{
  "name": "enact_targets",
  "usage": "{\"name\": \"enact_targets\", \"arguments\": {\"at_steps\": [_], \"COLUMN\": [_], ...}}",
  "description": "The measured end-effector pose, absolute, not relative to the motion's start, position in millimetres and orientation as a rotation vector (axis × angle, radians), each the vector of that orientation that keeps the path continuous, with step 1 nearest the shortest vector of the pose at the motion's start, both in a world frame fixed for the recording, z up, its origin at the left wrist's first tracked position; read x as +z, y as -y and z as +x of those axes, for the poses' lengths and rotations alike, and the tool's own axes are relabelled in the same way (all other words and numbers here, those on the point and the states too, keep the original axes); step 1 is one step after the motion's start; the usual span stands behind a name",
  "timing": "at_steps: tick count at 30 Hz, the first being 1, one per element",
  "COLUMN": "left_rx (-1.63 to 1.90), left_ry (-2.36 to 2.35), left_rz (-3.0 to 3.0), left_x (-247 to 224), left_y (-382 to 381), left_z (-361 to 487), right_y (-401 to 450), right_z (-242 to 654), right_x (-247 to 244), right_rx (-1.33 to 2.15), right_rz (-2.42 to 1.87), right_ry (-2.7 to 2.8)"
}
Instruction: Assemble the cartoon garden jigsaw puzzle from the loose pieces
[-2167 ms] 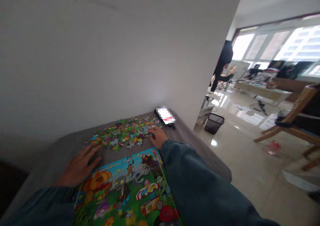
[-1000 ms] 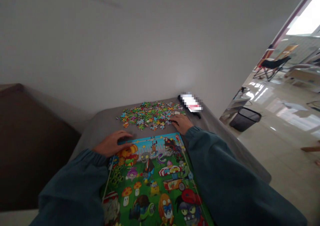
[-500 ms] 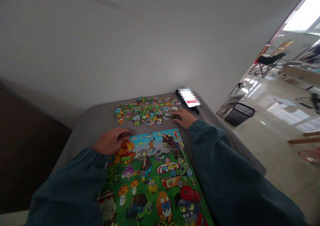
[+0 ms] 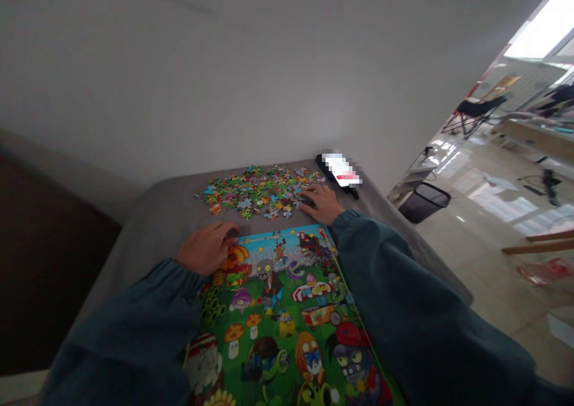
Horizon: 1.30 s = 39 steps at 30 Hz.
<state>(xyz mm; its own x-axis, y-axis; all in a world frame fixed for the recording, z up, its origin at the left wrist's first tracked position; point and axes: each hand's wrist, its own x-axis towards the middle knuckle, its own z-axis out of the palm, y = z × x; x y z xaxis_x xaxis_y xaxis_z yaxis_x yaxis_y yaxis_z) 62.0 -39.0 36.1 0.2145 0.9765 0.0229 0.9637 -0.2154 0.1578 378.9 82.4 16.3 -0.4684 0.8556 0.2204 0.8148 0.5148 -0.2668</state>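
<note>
A scattered pile of small multicoloured jigsaw pieces (image 4: pixel 255 192) lies on a grey tabletop (image 4: pixel 170 214). My right hand (image 4: pixel 320 204) rests on the pile's right edge, fingers curled over the pieces; whether it holds one is hidden. Nearer me lies a bright cartoon puzzle picture board (image 4: pixel 278 316) with plants and zombies. My left hand (image 4: pixel 208 247) sits at that board's top left edge, fingers curled down. Green-blue sleeves cover both forearms, and the right sleeve hides the board's right edge.
A black phone (image 4: pixel 334 168) with a pixelated screen lies beyond my right hand, against a white wall (image 4: pixel 224 65). The table's right edge drops to a shiny tiled floor (image 4: pixel 484 244), with a black mesh waste bin (image 4: pixel 424 201) and a folding chair (image 4: pixel 470 116) beyond.
The view has tilted slightly, showing more of the board. My left hand has slid right along the board's top edge. My right hand has moved slightly left onto the pile.
</note>
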Motion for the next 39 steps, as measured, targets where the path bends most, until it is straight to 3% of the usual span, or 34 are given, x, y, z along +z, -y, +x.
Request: {"name": "enact_targets", "arguments": {"at_steps": [11, 22, 39], "left_rx": [0.203, 0.171, 0.245], "left_ry": [-1.885, -1.85, -1.822], "left_rz": [2.331, 2.399, 2.379], "left_x": [35.2, 34.9, 32.9], "left_y": [40.1, 42.0, 40.9], "left_z": [62.1, 60.6, 58.8], "right_y": [-85.6, -88.6, -74.4], "right_z": [382.5, 388.8, 396.0], "right_x": [15.7, 12.0, 22.0], "right_rx": [0.31, 0.16, 0.228], "right_rz": [-1.489, -1.56, -1.49], "right_ry": [2.278, 2.086, 2.362]}}
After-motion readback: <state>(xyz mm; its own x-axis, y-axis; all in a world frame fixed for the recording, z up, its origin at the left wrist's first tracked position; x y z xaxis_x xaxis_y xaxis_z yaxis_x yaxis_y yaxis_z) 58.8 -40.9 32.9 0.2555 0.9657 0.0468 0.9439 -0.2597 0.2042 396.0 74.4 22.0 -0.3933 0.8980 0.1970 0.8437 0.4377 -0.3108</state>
